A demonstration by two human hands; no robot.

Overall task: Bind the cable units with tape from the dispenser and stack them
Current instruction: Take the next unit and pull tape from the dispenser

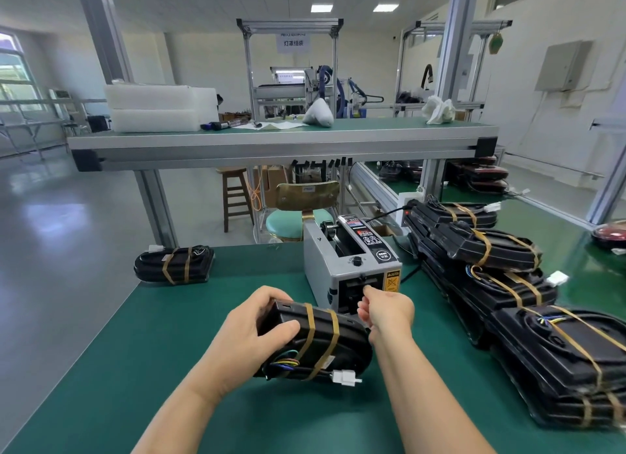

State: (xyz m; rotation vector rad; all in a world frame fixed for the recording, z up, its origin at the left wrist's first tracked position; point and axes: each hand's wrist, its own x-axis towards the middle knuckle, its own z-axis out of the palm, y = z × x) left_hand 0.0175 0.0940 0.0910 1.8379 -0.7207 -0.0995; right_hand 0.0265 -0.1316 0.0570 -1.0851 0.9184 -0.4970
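Observation:
My left hand [252, 331] grips the near end of a black cable unit [333, 347] lying on the green mat, with two tan tape bands around it and a white connector at its front. My right hand [386, 309] reaches to the outlet slot of the grey tape dispenser [342, 260], fingers curled at the slot; whether they pinch tape is hidden. A stack of several taped black units [501, 281] runs along the right side. One more taped unit [174, 265] lies at the far left of the mat.
The green work mat [142, 369] ends at a left edge over grey floor. Behind the dispenser stand a teal-seated chair [298, 216] and a wooden stool [235, 196] under a long bench. A red lamp part [609, 233] lies at far right.

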